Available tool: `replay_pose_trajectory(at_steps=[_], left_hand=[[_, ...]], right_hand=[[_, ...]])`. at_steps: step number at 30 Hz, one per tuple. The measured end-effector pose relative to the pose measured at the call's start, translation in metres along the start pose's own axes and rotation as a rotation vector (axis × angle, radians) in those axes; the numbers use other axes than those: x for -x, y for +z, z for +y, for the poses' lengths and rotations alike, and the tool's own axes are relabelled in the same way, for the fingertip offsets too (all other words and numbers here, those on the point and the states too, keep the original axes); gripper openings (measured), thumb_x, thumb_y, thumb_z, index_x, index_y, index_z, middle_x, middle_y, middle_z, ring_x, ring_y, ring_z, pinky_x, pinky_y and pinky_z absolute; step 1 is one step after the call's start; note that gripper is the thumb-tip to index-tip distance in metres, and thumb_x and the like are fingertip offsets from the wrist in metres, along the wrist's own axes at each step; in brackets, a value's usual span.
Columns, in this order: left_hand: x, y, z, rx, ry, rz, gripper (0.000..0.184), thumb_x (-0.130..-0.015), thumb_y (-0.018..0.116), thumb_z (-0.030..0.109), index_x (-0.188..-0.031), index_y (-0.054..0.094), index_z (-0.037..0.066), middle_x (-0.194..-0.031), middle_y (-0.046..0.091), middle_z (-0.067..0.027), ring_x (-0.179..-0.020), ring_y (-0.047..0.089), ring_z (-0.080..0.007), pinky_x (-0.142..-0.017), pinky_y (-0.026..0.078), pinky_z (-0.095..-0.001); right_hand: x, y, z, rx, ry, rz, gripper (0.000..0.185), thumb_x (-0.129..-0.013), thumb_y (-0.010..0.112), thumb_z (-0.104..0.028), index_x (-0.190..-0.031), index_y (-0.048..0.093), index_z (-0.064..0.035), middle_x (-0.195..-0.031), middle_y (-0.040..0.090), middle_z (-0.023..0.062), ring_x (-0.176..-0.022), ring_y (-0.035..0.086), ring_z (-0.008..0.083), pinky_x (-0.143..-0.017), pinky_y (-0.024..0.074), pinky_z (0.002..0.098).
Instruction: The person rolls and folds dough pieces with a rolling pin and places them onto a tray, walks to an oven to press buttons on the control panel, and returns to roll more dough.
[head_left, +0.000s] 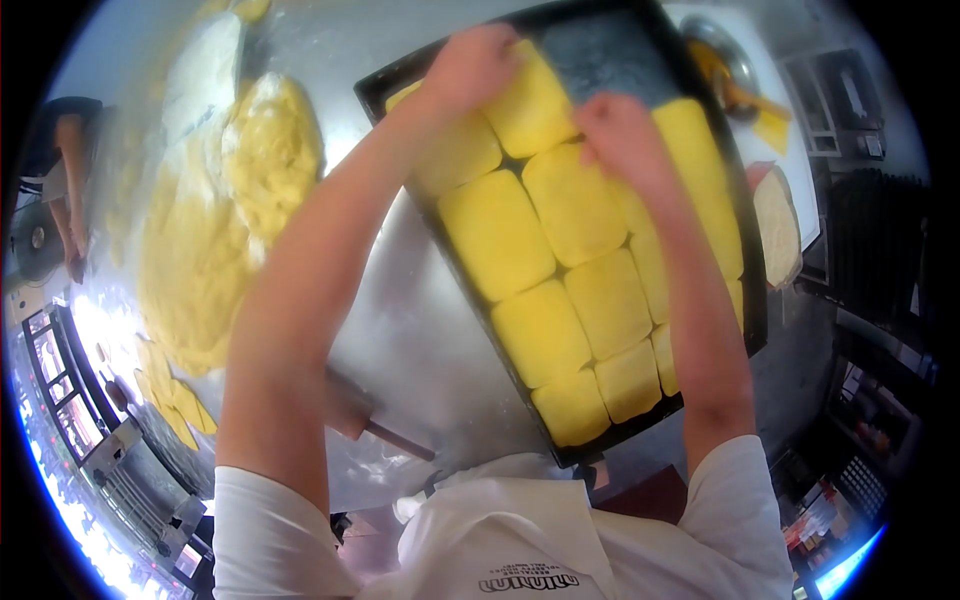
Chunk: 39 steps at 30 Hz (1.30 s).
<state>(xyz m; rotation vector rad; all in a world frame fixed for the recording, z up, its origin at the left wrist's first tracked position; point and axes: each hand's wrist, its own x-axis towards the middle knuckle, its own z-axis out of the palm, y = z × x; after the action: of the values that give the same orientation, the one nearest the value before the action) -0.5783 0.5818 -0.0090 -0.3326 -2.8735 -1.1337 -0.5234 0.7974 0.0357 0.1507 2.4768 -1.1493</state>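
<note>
A black tray (500,382) holds several yellow dough pieces (495,235) laid in rows, with bare dark tray showing at its far end. My left hand (480,62) is closed at the far left corner of a dough piece (530,100) in the far part of the tray. At the right edge of that same piece, my right hand (615,128) has its fingers curled in a pinch. Both hands touch the piece, which lies close to its neighbours.
A large mass of yellow dough (200,250) lies on the metal table (410,330) at left. A rolling pin (395,437) is beside my left forearm. At right are a metal bowl (725,50) and a white board (795,150). Another person's arm (72,170) shows at far left.
</note>
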Motion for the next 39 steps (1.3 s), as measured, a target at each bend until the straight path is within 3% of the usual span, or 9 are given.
replay_pose_trajectory(at_steps=[6,13,16,19,22,27,33,36,39], left_hand=[[0.016,0.006,-0.002,-0.068,0.101,0.155,0.030,-0.091,0.068,0.015,-0.119,0.069,0.004,-0.112,0.070,-0.0172,-0.105,0.066,-0.0344,-0.094,0.051,-0.0403],[0.025,0.012,0.002,-0.157,0.130,0.210,0.040,-0.088,0.069,0.010,-0.128,0.063,0.003,-0.118,0.065,-0.0168,-0.109,0.063,-0.0357,-0.096,0.050,-0.0437],[0.059,-0.005,0.027,-0.382,0.294,0.242,0.047,-0.088,0.068,0.009,-0.133,0.058,0.000,-0.128,0.061,-0.0194,-0.120,0.058,-0.0378,-0.103,0.047,-0.0451],[0.096,-0.002,0.038,-0.389,0.149,-0.144,0.053,-0.089,0.069,0.014,-0.136,0.053,-0.005,-0.136,0.057,-0.0218,-0.130,0.052,-0.0403,-0.110,0.042,-0.0469],[0.121,-0.003,0.056,-0.297,0.270,-0.122,0.059,-0.092,0.069,0.025,-0.137,0.051,-0.007,-0.144,0.052,-0.0235,-0.136,0.047,-0.0407,-0.114,0.039,-0.0464],[0.140,0.004,0.069,-0.294,0.178,-0.141,0.073,-0.093,0.067,0.041,-0.143,0.045,-0.008,-0.150,0.045,-0.0258,-0.139,0.043,-0.0412,-0.117,0.034,-0.0481],[0.147,0.010,0.077,-0.377,0.143,-0.118,0.078,-0.094,0.065,0.045,-0.146,0.041,-0.007,-0.153,0.042,-0.0238,-0.142,0.040,-0.0393,-0.119,0.031,-0.0488],[0.151,0.013,0.077,-0.405,0.130,-0.120,0.078,-0.094,0.065,0.045,-0.146,0.041,-0.007,-0.154,0.041,-0.0237,-0.142,0.040,-0.0390,-0.120,0.031,-0.0487],[0.157,0.013,0.080,-0.400,0.119,-0.133,0.077,-0.094,0.065,0.044,-0.147,0.040,-0.007,-0.154,0.041,-0.0237,-0.142,0.040,-0.0391,-0.120,0.031,-0.0488]], right_hand=[[-0.011,-0.002,0.011,0.244,-0.075,-0.036,0.031,-0.090,0.069,-0.032,-0.091,0.065,-0.0011,-0.070,0.066,0.0103,-0.060,0.066,0.0196,-0.065,0.0530,0.0341],[-0.009,-0.006,0.009,0.171,-0.006,-0.062,0.029,-0.090,0.070,-0.030,-0.088,0.063,-0.0023,-0.070,0.066,0.0094,-0.059,0.065,0.0183,-0.063,0.0519,0.0339],[-0.012,-0.007,0.017,0.081,-0.008,-0.026,0.026,-0.091,0.070,-0.027,-0.086,0.061,-0.0035,-0.067,0.064,0.0076,-0.056,0.062,0.0160,-0.059,0.0505,0.0324],[-0.012,-0.008,0.027,0.025,-0.051,-0.032,0.023,-0.092,0.071,-0.023,-0.085,0.059,-0.0044,-0.064,0.062,0.0059,-0.054,0.059,0.0140,-0.056,0.0490,0.0301],[-0.011,-0.007,0.029,-0.027,-0.061,-0.042,0.021,-0.092,0.070,-0.020,-0.084,0.059,-0.0047,-0.063,0.061,0.0050,-0.053,0.058,0.0131,-0.055,0.0480,0.0286],[-0.013,-0.011,0.022,-0.034,-0.033,-0.048,0.017,-0.092,0.070,-0.020,-0.087,0.061,-0.0054,-0.068,0.065,0.0061,-0.057,0.062,0.0174,-0.060,0.0509,0.0312],[-0.063,0.015,-0.004,0.141,-0.763,0.235,0.016,-0.089,0.070,-0.019,-0.103,0.071,-0.0112,-0.097,0.071,0.0053,-0.092,0.066,0.0278,-0.079,0.0525,0.0370],[-0.078,0.028,-0.020,0.275,-1.012,0.333,0.017,-0.089,0.069,-0.016,-0.105,0.072,-0.0125,-0.105,0.070,0.0042,-0.102,0.062,0.0273,-0.085,0.0514,0.0382],[-0.089,0.030,-0.027,0.503,-1.069,0.286,0.017,-0.089,0.068,-0.015,-0.106,0.073,-0.0121,-0.106,0.069,0.0043,-0.107,0.059,0.0282,-0.090,0.0500,0.0400]])
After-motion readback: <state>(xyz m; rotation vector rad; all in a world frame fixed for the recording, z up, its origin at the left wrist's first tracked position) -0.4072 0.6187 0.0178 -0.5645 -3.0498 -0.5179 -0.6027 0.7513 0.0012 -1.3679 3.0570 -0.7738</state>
